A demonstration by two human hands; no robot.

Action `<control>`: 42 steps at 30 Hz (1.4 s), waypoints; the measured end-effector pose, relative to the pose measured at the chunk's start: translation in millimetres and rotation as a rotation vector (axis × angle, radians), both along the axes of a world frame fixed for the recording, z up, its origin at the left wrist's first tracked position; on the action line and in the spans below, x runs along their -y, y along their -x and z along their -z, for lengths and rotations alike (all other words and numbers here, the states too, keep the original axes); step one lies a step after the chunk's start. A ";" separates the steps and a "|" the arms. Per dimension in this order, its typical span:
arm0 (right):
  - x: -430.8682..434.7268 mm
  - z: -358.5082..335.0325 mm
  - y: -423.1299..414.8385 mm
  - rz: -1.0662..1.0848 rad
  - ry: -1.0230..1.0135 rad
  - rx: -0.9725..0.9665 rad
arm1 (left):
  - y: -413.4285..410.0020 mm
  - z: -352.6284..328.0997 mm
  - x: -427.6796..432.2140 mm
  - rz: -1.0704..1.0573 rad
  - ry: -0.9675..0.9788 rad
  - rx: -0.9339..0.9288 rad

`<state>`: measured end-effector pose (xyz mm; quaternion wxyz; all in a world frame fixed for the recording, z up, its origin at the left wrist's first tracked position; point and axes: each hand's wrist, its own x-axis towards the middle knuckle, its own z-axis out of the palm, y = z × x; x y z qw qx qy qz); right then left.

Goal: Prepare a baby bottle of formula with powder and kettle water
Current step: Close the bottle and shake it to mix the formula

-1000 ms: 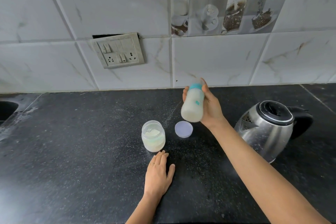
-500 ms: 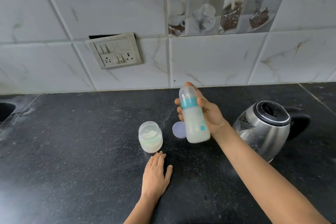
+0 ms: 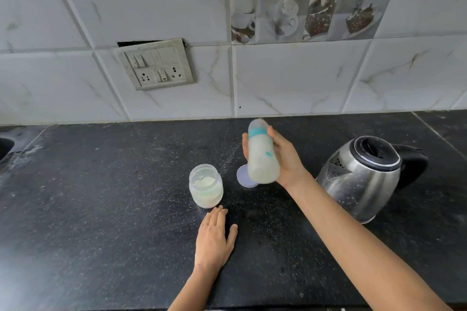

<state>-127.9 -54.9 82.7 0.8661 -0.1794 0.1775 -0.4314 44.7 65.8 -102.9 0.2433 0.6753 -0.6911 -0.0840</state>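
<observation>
Though milky and teal-collared, cylindrical plastic bottle (image 3: 261, 156) within curled right fingers (image 3: 244, 145); left fingers (image 3: 218, 214) flat on speckled black counter (image 3: 101, 209).

Glossy white marble-look wall tiles (image 3: 290, 78) with grey and tan veins fill the upper half of the frame. At upper right sits a printed tile panel (image 3: 303, 0) showing cups and desserts. Left of centre, a grimy grey switch and socket plate (image 3: 155, 64) hangs crooked, a dark gap (image 3: 136, 43) above it. Below runs the black speckled stone worktop (image 3: 101, 209), with a joint line (image 3: 434, 131) at right and a dark sink edge (image 3: 5, 146) at far left. Soft light glazes its lower left.
</observation>
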 end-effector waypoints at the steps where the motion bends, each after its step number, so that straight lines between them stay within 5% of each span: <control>1: 0.2 0.6 3.1 -0.071 0.103 0.023 | -0.3 -0.3 -0.5 0.001 0.000 0.001; 4: 1.3 -1.8 2.0 -0.113 0.307 -0.010 | -1.3 -0.4 -0.8 0.008 -0.001 -0.002; 10: 19.3 -3.0 -12.2 0.280 -0.162 -0.234 | -2.9 -0.6 -1.0 0.020 -0.010 -0.004; 21: 14.8 -0.1 -10.5 0.228 -0.224 -0.215 | -3.9 1.0 -0.6 0.025 0.008 -0.012; 26: 18.3 1.3 -7.0 0.245 -0.099 -0.275 | -4.3 1.3 -0.6 0.025 0.006 -0.014; 31: 14.9 3.6 4.1 0.048 0.123 -0.102 | -4.2 1.1 -0.3 0.027 0.009 -0.012; 34: 22.7 3.9 5.8 0.267 0.337 -0.386 | -4.7 1.4 -1.0 0.025 0.005 -0.011; 39: 23.8 9.5 15.2 0.267 0.238 -0.257 | -4.8 2.0 -1.4 0.023 0.006 -0.012; 42: 25.5 9.7 16.2 0.333 0.314 -0.413 | -5.3 2.4 -1.4 0.026 0.000 -0.010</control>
